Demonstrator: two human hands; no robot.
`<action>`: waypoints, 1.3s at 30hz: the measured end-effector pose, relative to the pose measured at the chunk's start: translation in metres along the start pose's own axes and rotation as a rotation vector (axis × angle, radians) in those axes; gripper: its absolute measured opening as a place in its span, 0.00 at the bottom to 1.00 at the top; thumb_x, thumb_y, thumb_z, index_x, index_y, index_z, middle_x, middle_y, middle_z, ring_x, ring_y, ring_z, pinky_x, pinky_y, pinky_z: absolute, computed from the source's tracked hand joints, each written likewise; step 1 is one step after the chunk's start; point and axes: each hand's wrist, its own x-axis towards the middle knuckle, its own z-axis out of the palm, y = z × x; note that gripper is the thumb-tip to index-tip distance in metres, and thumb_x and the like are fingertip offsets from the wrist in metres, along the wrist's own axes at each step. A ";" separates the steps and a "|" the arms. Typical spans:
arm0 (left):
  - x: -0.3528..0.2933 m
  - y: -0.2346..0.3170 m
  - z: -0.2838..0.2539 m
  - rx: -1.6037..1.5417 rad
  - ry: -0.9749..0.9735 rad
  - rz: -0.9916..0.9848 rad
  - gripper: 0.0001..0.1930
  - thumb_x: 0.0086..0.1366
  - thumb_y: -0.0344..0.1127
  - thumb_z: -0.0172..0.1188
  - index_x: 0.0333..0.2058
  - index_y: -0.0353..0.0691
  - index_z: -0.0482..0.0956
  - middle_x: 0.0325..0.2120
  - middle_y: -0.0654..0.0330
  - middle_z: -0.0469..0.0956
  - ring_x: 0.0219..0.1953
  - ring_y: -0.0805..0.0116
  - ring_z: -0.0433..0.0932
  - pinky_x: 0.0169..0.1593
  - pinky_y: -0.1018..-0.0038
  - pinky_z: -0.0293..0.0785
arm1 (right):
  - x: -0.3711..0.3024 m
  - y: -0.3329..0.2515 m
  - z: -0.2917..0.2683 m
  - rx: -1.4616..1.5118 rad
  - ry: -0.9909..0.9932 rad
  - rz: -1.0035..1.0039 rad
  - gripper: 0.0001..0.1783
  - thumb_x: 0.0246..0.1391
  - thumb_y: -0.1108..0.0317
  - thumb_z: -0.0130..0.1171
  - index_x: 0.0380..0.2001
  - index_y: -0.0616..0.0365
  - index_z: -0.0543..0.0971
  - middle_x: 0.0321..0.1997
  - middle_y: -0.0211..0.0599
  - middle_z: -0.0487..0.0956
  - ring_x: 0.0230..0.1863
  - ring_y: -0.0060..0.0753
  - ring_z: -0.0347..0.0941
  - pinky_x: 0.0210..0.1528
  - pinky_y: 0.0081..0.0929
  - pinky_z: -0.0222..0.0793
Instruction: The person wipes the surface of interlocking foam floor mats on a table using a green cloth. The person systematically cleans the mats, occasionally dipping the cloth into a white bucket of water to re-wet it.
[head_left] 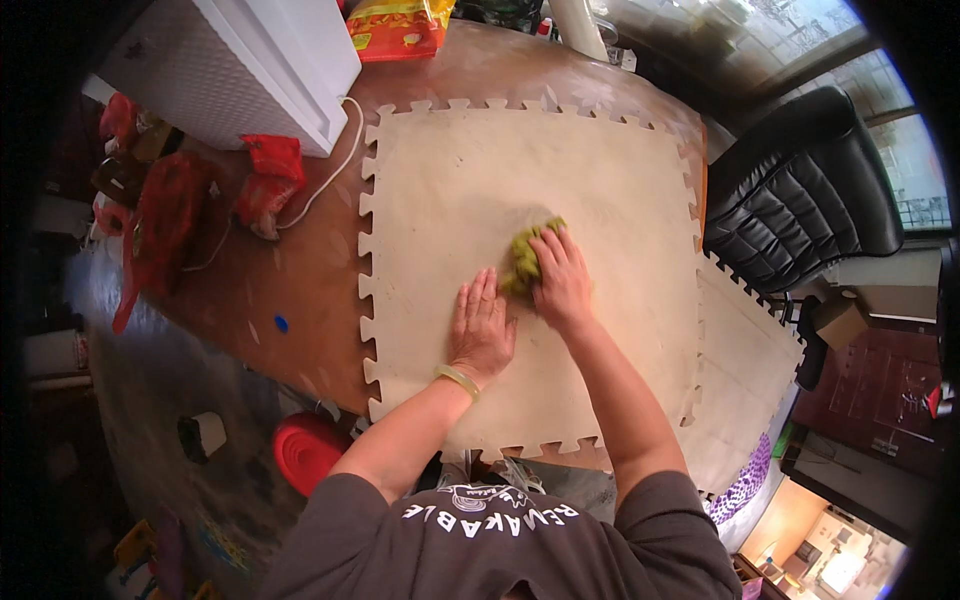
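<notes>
A large cream foam mat tile (450,190) with jigsaw edges lies flat on a brown table. Near its middle, my right hand (563,285) presses a crumpled olive-green cloth (524,258) against the surface, fingers curled over it. Greyish smudges show on the mat just beyond the cloth. My left hand (483,328) rests flat on the tile to the left of the cloth, fingers stretched out and holding nothing. A pale bangle (457,381) circles my left wrist.
Red plastic bags (270,180) and a white cable lie by a white appliance (240,70) at the left. A blue cap (281,324) sits on the brown tabletop (310,270). Another foam tile (735,370) and a black chair (800,190) stand right. A red basin (308,453) is below.
</notes>
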 end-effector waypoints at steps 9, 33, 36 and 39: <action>0.001 0.001 -0.007 -0.175 0.059 -0.022 0.27 0.54 0.31 0.58 0.54 0.33 0.67 0.61 0.47 0.61 0.65 0.48 0.57 0.68 0.56 0.51 | 0.054 -0.010 0.015 0.027 -0.056 0.043 0.32 0.38 0.79 0.57 0.53 0.56 0.72 0.61 0.41 0.69 0.66 0.51 0.59 0.65 0.42 0.59; -0.002 -0.007 -0.001 -0.474 0.253 -0.114 0.41 0.50 0.18 0.43 0.67 0.36 0.51 0.68 0.45 0.48 0.68 0.44 0.52 0.67 0.61 0.57 | 0.039 -0.034 0.022 -0.017 -0.038 0.038 0.29 0.42 0.73 0.58 0.52 0.57 0.72 0.60 0.42 0.71 0.66 0.50 0.59 0.64 0.39 0.58; -0.002 -0.013 -0.002 -0.473 0.298 -0.094 0.40 0.50 0.17 0.42 0.66 0.36 0.52 0.68 0.46 0.48 0.68 0.45 0.52 0.67 0.61 0.57 | -0.029 -0.043 -0.002 0.009 -0.033 -0.037 0.28 0.40 0.75 0.58 0.51 0.59 0.73 0.59 0.42 0.71 0.65 0.51 0.61 0.63 0.41 0.59; -0.005 -0.015 -0.003 -0.496 0.247 -0.098 0.39 0.50 0.16 0.43 0.66 0.33 0.53 0.67 0.46 0.51 0.68 0.46 0.52 0.69 0.60 0.51 | -0.092 -0.051 -0.034 -0.014 -0.094 0.020 0.30 0.39 0.77 0.57 0.52 0.59 0.72 0.60 0.43 0.70 0.65 0.53 0.60 0.65 0.45 0.58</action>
